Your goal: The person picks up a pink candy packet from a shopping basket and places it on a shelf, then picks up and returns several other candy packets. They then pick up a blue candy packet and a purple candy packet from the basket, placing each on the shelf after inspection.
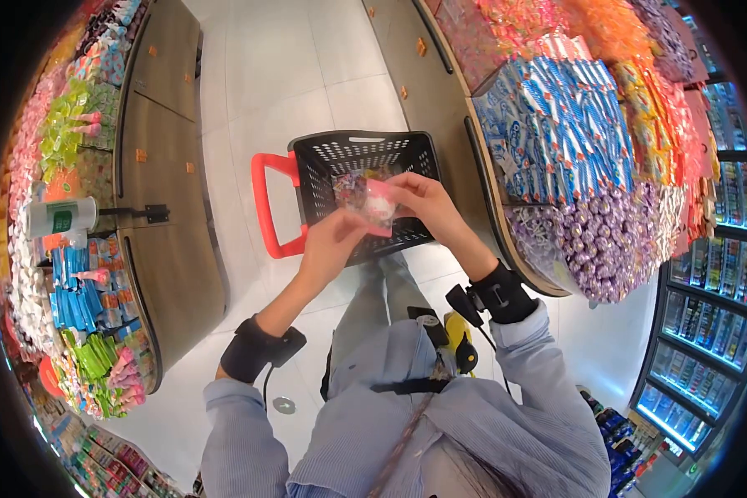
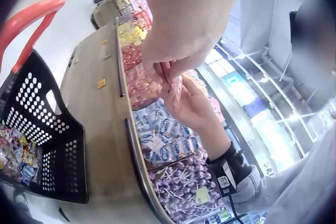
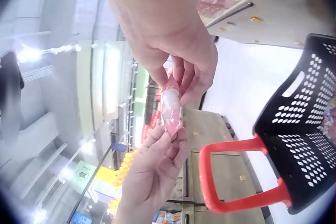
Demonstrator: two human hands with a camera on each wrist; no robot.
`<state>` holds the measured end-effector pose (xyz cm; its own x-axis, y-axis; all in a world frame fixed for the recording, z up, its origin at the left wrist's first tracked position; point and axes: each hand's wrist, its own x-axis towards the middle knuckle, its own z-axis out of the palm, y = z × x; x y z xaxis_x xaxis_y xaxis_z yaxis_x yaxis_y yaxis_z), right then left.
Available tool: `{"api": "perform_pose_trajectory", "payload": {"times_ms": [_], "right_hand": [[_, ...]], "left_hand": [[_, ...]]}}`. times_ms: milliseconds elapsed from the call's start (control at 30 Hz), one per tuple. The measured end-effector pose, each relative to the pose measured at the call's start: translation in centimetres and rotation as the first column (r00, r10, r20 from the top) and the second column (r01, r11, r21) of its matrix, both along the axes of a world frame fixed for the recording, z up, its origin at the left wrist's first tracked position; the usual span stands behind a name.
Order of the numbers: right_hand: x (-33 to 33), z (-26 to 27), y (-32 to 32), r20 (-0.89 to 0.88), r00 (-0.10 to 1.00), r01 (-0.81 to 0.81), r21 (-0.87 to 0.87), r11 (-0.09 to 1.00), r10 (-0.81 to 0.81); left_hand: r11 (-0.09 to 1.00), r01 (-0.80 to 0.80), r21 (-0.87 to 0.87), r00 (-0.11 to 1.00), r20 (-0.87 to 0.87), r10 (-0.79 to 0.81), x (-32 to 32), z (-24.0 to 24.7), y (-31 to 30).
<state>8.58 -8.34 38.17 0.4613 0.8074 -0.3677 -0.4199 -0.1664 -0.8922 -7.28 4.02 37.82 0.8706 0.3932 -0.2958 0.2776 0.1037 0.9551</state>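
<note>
A small pink and white wrapped sweet [image 1: 380, 207] is stretched between both hands over the basket. My left hand [image 1: 330, 241] pinches one end of its wrapper; my right hand [image 1: 427, 203] grips the opposite end. In the right wrist view the clear, pink-edged wrapper [image 3: 170, 106] shows a whitish piece inside. Below the hands stands a black perforated shopping basket [image 1: 423, 145] with a red handle [image 1: 259, 195]. Inside it lie several colourful wrapped sweets [image 2: 18, 155], partly hidden by the hands in the head view.
On the right, a wood-fronted counter [image 1: 423, 62] bears blue and white packets [image 1: 556, 124] and purple-wrapped lollipops [image 1: 598, 241]. Another sweets counter [image 1: 162, 108] lines the left, with a white cylinder on a bracket [image 1: 62, 217] sticking out. Pale tiled floor [image 1: 266, 66] runs between them.
</note>
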Motion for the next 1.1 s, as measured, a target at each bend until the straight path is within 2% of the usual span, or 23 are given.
{"api": "perform_pose_trajectory", "payload": {"times_ms": [33,100,233,333,433,533,567,667,733,833,933,1100], "right_hand": [[-0.6,1.4,-0.6,-0.006,0.999,-0.033,-0.003,0.999,0.033],[-2.1,4.6,-1.7,0.039,0.997,-0.068,-0.018,0.998,0.069],[-4.2,8.2,-4.4,0.163,0.981,-0.104,-0.027,0.994,0.107],[-5.7,9.9,-6.3,0.138,0.987,-0.071,-0.042,0.997,0.076],[-6.6,9.1,-8.2,0.158,0.981,-0.107,-0.047,0.993,0.113],[-8.2,9.9,-9.8,0.060,0.994,-0.093,0.015,0.996,0.092],[-8.5,9.8,-10.4,0.017,0.995,-0.094,0.032,0.995,0.094],[-10.0,11.9,-12.2,-0.121,0.993,0.013,0.063,0.998,-0.006],[-10.4,12.5,-14.0,-0.070,0.997,0.048,0.060,0.997,-0.044],[-10.9,13.3,-17.5,0.020,0.989,0.147,0.082,0.986,-0.149],[-11.3,14.3,-21.3,0.115,0.966,0.215,0.139,0.967,-0.231],[-12.9,15.7,-27.4,0.119,0.940,0.293,0.192,0.937,-0.319]], "left_hand": [[1.000,0.026,-0.015,1.000,0.003,-0.026,-0.8,1.4,-0.2],[0.995,0.079,0.064,0.993,0.082,-0.084,-2.0,3.7,-0.8],[0.984,0.126,0.125,0.965,0.216,-0.151,-3.1,5.8,-1.5],[0.992,0.126,-0.019,0.959,0.259,-0.117,-2.8,6.4,-2.1],[0.981,0.105,-0.162,0.963,0.262,-0.060,-1.6,8.7,-3.7],[0.977,0.214,-0.009,0.960,0.189,-0.208,-0.5,10.7,-5.1],[0.967,0.254,-0.006,0.947,0.207,-0.247,-0.1,11.0,-5.7],[0.934,0.358,-0.017,0.910,0.228,-0.345,0.9,12.1,-7.9],[0.910,0.412,-0.051,0.898,0.191,-0.396,1.2,13.6,-9.7],[0.907,0.417,-0.068,0.890,0.234,-0.392,1.6,14.4,-12.7],[0.861,0.508,0.004,0.837,0.235,-0.495,1.8,14.6,-15.6],[0.839,0.543,-0.038,0.808,0.294,-0.510,1.5,15.4,-22.0]]}}
